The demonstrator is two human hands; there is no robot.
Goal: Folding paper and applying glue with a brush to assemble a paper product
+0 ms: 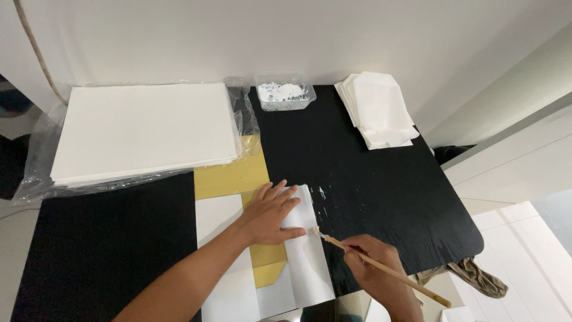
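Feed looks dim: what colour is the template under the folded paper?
Gold-yellow flat template, clearest in the head view.

Black table point(381, 179) with rounded corners, standing against a white wall. On it, at the back left, a stack of white sheets point(143, 128) lies on clear plastic wrap point(36, 161). At the back centre stands a clear plastic tub point(285, 95) of white paste; at the back right, a pile of folded white paper point(376, 110). At the front centre lie a gold card point(229, 176) and a white sheet point(307, 265), with pale smears point(322, 194) just beside them.
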